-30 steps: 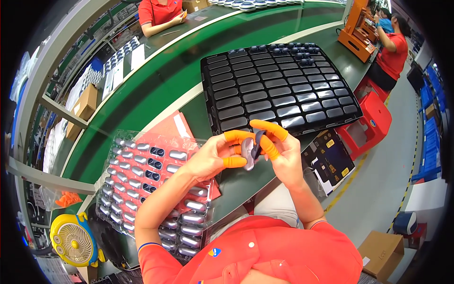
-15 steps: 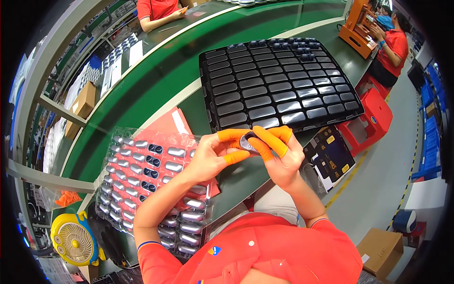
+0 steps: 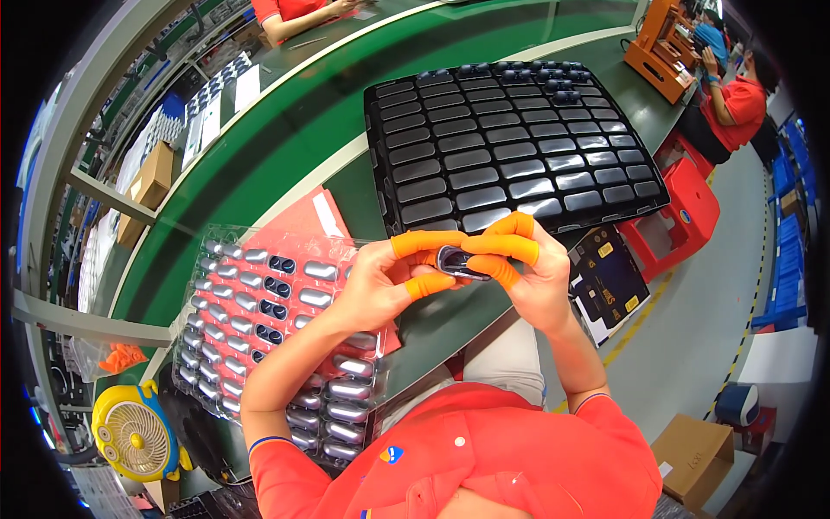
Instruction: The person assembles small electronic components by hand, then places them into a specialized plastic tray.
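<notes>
Orange finger covers (image 3: 424, 243) sheathe the thumb and forefinger tips of both hands, probably to give grip and limit marks on glossy surfaces. Left hand (image 3: 385, 275): fingers curled, thumb and forefinger closed on the near-left side of a small casing (image 3: 456, 259). Right hand (image 3: 534, 270): fingers bent, tips closed on the opposite end of the same casing. Location of the casing: raised above the table (image 3: 441, 324), in front of the torso, between the two hands. Gripping from both ends appears to steady the part and leaves its dark hollow side exposed to view. The fingers cover much of it, so whether it is one piece or two fitted together cannot be confirmed.

To the left, a clear tray (image 3: 298, 237) carries rows of silver shells (image 3: 316, 297) and one column of dark inserts (image 3: 277, 286); its separate pockets presumably prevent rubbing. Pink sheeting (image 3: 303, 216) lies beneath it, possibly as padding. Beyond the hands, a black tray (image 3: 467, 160) rests on the table within reach. Its dark pieces (image 3: 566, 98) are grouped along the far edge, an arrangement that leaves the nearer pockets accessible.
</notes>
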Demonstrator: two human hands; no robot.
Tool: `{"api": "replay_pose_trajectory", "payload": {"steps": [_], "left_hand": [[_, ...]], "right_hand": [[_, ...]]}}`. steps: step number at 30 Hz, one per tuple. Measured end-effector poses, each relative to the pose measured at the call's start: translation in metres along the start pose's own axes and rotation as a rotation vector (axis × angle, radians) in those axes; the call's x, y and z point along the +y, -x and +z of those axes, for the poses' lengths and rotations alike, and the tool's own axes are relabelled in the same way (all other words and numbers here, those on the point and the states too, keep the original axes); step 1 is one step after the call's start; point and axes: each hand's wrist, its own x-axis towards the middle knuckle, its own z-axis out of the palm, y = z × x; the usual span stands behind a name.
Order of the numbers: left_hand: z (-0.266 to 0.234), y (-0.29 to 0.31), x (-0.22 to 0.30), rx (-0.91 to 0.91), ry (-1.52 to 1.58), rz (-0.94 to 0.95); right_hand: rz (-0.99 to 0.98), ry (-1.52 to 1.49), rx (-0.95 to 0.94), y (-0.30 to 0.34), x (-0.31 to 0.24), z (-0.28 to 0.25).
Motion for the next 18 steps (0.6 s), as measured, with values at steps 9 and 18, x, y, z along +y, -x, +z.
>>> {"api": "replay_pose_trajectory", "payload": {"steps": [9, 18], "left_hand": [[0.007, 0.005, -0.007, 0.032, -0.076, 0.061], [0.008, 0.006, -0.012, 0.056, -0.161, 0.189]], "right_hand": [[0.080, -0.027, 0.085, 0.009, -0.002, 0.004], [0.091, -0.110, 0.168, 0.015, -0.005, 0.012]]}}
